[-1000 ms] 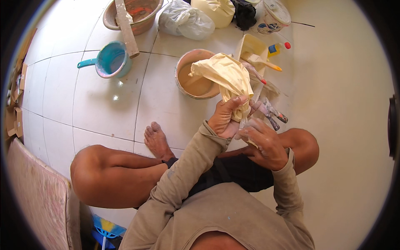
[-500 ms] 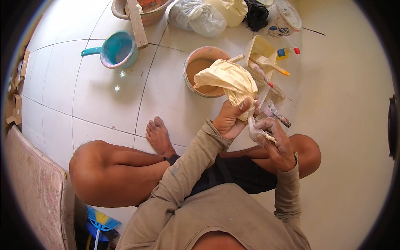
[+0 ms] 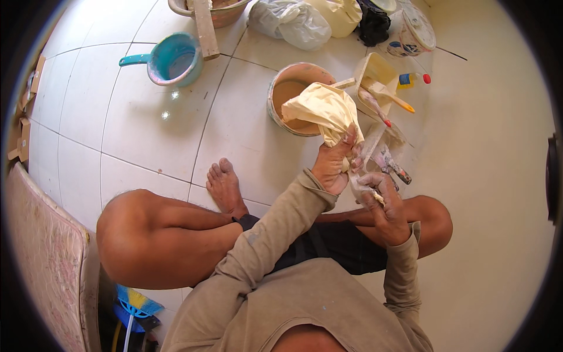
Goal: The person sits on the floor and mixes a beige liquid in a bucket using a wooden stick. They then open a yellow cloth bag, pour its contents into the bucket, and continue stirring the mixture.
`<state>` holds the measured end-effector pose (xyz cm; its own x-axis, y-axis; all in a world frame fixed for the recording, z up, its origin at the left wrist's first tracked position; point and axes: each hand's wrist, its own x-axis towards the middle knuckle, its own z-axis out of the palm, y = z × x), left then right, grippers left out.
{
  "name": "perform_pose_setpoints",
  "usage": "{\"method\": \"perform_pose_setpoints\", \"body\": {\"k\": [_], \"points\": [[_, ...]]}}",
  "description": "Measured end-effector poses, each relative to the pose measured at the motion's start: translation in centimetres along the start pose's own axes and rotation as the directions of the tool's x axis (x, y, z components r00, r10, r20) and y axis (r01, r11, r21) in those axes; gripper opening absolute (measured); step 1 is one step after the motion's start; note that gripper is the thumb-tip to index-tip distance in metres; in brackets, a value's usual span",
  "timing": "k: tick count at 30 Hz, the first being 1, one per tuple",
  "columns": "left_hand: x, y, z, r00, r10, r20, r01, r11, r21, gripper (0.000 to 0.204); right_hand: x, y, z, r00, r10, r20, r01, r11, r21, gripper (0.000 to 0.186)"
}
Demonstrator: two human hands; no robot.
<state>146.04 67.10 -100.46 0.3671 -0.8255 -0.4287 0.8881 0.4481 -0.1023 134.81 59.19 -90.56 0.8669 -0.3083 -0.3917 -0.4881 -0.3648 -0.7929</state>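
Head view: the left hand (image 3: 335, 167) grips the neck of a pale yellow cloth bundle (image 3: 324, 110), fingers wrapped tight around the gathered fabric, so that the bulging top hangs over the rim of a round bucket (image 3: 277, 88) of tan liquid on the tiled floor (image 3: 135, 135). The right hand (image 3: 384, 202) is closed on the lower twist of the same cloth, just beside the left.

What could go wrong: if the wet cloth slips through either grip, the bundle may drop into the bucket and splash, or liquid may squirt sideways onto the floor and the person's bare foot (image 3: 223, 185). The bundle sits at the rim rather than over the middle, so drips could miss.

Packages: a clear plastic bag (image 3: 290, 22) lies beyond the bucket, a black bag (image 3: 373, 23) just right of it, a small yellow bottle (image 3: 410, 78) with a red cap near a cream tray (image 3: 375, 70). A teal dipper (image 3: 173, 58) stands at left.
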Motion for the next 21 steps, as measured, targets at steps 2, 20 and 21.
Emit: {"method": "perform_pose_setpoints", "body": {"k": [2,20,21], "points": [[-0.3,-0.1,0.3,0.996,0.024,-0.081,-0.020,0.998,0.052,0.016,0.1,-0.4,-0.3,0.997,-0.038,0.059,0.043,0.995,-0.086,0.020],[0.1,-1.2,-2.1,0.993,-0.049,0.103,0.011,0.942,0.337,0.038,4.9,-1.7,-0.2,0.862,0.445,0.242,-0.495,0.843,0.213,0.048],[0.3,-1.1,-2.3,0.988,-0.070,0.135,0.020,0.939,0.343,0.038,4.7,-1.4,0.1,0.869,0.436,0.232,-0.485,0.842,0.235,0.046]]}}
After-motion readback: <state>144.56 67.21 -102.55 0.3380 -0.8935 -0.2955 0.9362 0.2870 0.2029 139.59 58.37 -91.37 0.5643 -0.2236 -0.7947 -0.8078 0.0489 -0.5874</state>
